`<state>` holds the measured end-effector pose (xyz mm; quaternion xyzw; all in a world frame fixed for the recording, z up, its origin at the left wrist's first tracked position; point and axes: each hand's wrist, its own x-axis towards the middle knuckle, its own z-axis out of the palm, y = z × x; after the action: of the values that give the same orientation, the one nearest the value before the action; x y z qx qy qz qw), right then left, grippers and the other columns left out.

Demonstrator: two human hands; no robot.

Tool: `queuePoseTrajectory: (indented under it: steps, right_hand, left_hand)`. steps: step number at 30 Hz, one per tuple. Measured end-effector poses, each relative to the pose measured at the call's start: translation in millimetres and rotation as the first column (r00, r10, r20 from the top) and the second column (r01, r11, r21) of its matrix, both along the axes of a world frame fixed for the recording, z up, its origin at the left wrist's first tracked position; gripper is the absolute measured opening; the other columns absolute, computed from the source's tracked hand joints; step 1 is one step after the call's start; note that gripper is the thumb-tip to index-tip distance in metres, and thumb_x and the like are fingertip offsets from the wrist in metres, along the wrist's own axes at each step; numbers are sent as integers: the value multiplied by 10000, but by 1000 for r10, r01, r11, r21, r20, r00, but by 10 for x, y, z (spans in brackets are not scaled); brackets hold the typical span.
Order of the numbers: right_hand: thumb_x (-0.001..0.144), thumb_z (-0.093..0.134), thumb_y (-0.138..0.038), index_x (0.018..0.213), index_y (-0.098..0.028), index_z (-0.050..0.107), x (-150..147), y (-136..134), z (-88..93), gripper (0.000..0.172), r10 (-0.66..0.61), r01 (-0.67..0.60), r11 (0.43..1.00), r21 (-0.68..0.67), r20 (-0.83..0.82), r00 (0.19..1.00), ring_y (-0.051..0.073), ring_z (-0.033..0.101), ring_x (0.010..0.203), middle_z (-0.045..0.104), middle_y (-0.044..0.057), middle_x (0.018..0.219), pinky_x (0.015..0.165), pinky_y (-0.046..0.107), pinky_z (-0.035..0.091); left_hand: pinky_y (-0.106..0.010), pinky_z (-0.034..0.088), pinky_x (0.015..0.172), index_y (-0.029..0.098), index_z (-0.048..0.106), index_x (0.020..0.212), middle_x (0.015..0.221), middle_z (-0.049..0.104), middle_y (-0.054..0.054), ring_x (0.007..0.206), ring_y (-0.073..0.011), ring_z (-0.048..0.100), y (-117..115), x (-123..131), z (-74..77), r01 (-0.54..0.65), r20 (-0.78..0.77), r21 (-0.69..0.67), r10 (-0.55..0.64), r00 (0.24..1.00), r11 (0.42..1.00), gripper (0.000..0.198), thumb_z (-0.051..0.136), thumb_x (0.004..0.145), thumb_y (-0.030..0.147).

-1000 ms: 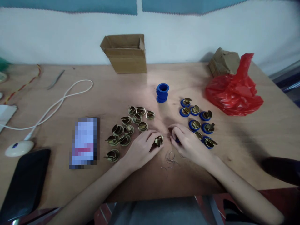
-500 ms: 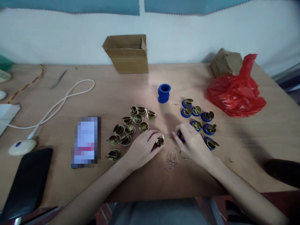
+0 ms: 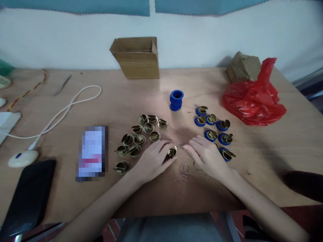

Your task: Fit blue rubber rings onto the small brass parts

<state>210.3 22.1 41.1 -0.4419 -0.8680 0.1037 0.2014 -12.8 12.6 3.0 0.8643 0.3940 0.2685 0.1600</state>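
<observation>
My left hand (image 3: 153, 159) rests on the wooden table (image 3: 156, 198) with its fingers curled round a small brass piece (image 3: 172, 152). My right hand (image 3: 205, 155) lies just to the right, fingers bent and reaching toward the left hand; what it holds, if anything, is hidden. Between and below the hands lie thin wire rings (image 3: 184, 169). A group of bare brass pieces (image 3: 137, 138) sits left of my left hand. Brass pieces set in blue caps (image 3: 214, 129) sit beyond my right hand. A stack of blue caps (image 3: 176, 99) stands farther back.
An open cardboard box (image 3: 137, 57) stands at the back wall. A red plastic bag (image 3: 253, 99) and a brown packet (image 3: 242, 66) lie back right. At the left are a white cable (image 3: 63, 111), a white mouse-like device (image 3: 22, 158), a dark phone (image 3: 27, 196) and a blurred card (image 3: 91, 153).
My right hand has drawn back from the blue-capped pieces toward the left hand. My left hand has kept the brass piece in place.
</observation>
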Motion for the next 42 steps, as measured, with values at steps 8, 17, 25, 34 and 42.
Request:
queuePoseTrajectory:
  steps: [8,17,25,34,42]
  right_hand:
    - [992,430,-254,686,-236,332,-8,-81,89,322,-92,89,996,-26,-105,990,130,412,488,408,-38,562,510,292,267]
    - [977,368,-210,777,-225,386,39,-72,114,201,-112,100,987,-125,-92,989,141,517,453,475,-40,552,486,284,286]
    - [1048,334,-240,910,-186,507,-8,-69,38,227,-104,105,992,-64,12,995,160,593,502,603,10,616,490,279,317]
    - [941,364,-77,1139,-152,512,58,-10,-29,258,-42,39,993,-112,-29,999,216,664,756,680,111,927,637,306,490]
    - [995,392,-115,1156,-169,527,51,58,-87,217,-46,5,988,-155,-262,964,189,666,824,678,95,994,725,310,534]
  left_hand:
    - [-461,582,949,147,538,1228,1147,673,-124,1054,-268,675,-2,3,6,1,-11,-3,-2,1000,1000,312,615,963,294]
    - [-461,586,940,137,555,1221,1139,677,-129,1054,-267,677,-4,8,13,4,-18,2,-4,1000,1000,304,606,968,297]
    - [-452,595,921,127,555,1228,1168,671,-135,1063,-271,671,-6,9,10,0,-42,16,0,999,1000,319,606,969,304]
    - [-467,584,934,133,551,1228,1136,679,-128,1045,-270,673,-10,17,4,9,-45,42,-7,999,999,310,599,970,297]
    - [-448,584,928,140,550,1236,1167,668,-124,1065,-266,663,-18,14,-11,8,-55,22,-7,998,1000,312,593,976,307]
